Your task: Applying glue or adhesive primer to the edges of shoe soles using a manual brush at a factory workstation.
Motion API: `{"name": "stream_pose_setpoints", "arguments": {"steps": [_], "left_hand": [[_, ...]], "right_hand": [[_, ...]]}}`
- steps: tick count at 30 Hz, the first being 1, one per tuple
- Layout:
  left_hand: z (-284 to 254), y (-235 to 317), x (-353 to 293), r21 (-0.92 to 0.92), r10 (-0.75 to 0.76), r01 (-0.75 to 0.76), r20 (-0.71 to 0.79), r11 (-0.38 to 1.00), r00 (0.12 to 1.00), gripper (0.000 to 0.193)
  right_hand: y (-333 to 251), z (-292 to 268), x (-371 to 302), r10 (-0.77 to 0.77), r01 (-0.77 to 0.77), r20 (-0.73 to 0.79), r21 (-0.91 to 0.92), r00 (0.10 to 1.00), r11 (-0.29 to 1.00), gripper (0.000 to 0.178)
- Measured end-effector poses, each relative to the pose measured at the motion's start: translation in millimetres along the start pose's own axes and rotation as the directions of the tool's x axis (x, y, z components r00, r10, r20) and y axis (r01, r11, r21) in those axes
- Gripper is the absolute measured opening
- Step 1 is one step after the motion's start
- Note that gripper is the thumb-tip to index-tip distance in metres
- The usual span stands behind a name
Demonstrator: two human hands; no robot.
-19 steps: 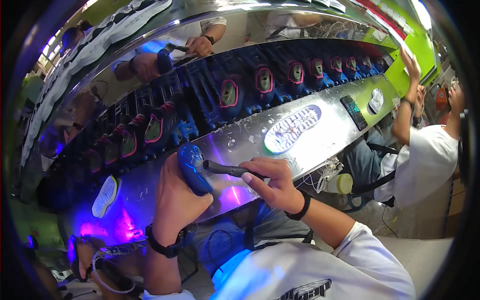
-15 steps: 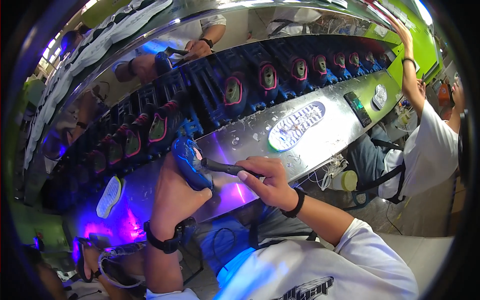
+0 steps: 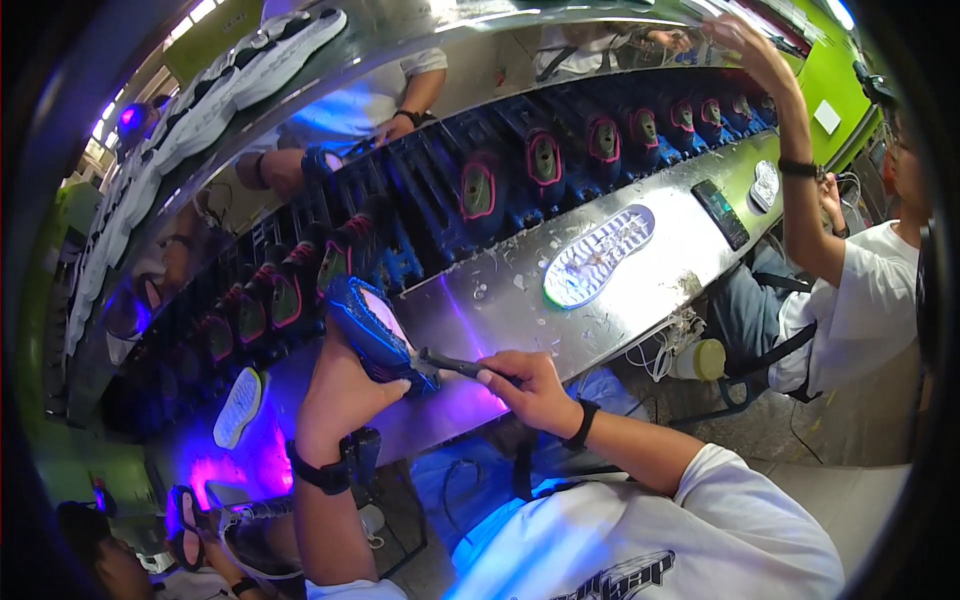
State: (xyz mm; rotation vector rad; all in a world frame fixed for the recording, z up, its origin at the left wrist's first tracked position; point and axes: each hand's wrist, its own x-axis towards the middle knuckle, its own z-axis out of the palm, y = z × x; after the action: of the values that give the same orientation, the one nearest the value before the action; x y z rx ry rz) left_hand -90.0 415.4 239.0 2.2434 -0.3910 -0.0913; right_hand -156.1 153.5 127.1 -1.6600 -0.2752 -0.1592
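The left hand point(image 3: 345, 395) grips a dark blue shoe point(image 3: 358, 328) in front of the body, its pale, pinkish underside turned up; the fingers are mostly hidden behind it, and the thumb lies by its lower end. The right hand point(image 3: 530, 390) has its fingers closed around the handle of a black-handled brush point(image 3: 450, 364), whose tip meets the shoe's lower end, near the left thumb. In the earlier frames the shoe is turned more edge-on and the brush works farther up its side; now the shoe is tilted so that more of the underside shows, and the tip has moved down toward the end.

The shoe is held above the near edge of a metal desk point(image 3: 510, 303). On the desk lie a white outsole point(image 3: 600, 258) to the right, a phone point(image 3: 720, 214) beyond it, and another outsole point(image 3: 238, 408) to the left under violet light; these keep their places. Behind runs a dark conveyor point(image 3: 403, 262) bearing a row of dark shoes with pink-trimmed openings point(image 3: 543, 160). At the right, a co-worker's raised hand point(image 3: 748, 48) has shifted from the green panel toward the upper shelf.
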Motion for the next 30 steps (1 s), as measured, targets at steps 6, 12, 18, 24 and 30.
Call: {"name": "stream_pose_setpoints", "arguments": {"steps": [6, 12, 18, 24, 30], "left_hand": [[7, -44, -25, 0.077, 0.095, -0.083, -0.162, 0.994, 0.982, 0.110], [30, -47, -59, -0.636, -0.176, 0.067, -0.111, 0.769, 0.978, 0.100], [47, 0, -99, -0.852, -0.187, 0.107, 0.011, 0.512, 0.982, 0.103], [42, 27, -106, -0.861, -0.152, 0.118, 0.048, 0.495, 0.987, 0.106], [40, 29, -110, -0.874, -0.157, 0.134, 0.067, 0.467, 0.985, 0.105]], "right_hand": [[-2, -1, -15, 0.198, -0.196, 0.017, -0.077, 0.980, 0.978, 0.030], [-56, -21, -11, 0.252, -0.246, 0.041, -0.125, 0.967, 0.961, 0.030], [-97, -24, 6, 0.035, -0.026, 0.028, -0.261, 0.999, 0.965, 0.028], [-98, -28, -8, 0.098, -0.069, 0.092, -0.273, 0.991, 0.959, 0.026], [-103, -33, -34, -0.043, 0.068, 0.097, -0.266, 0.994, 0.961, 0.020]]}}
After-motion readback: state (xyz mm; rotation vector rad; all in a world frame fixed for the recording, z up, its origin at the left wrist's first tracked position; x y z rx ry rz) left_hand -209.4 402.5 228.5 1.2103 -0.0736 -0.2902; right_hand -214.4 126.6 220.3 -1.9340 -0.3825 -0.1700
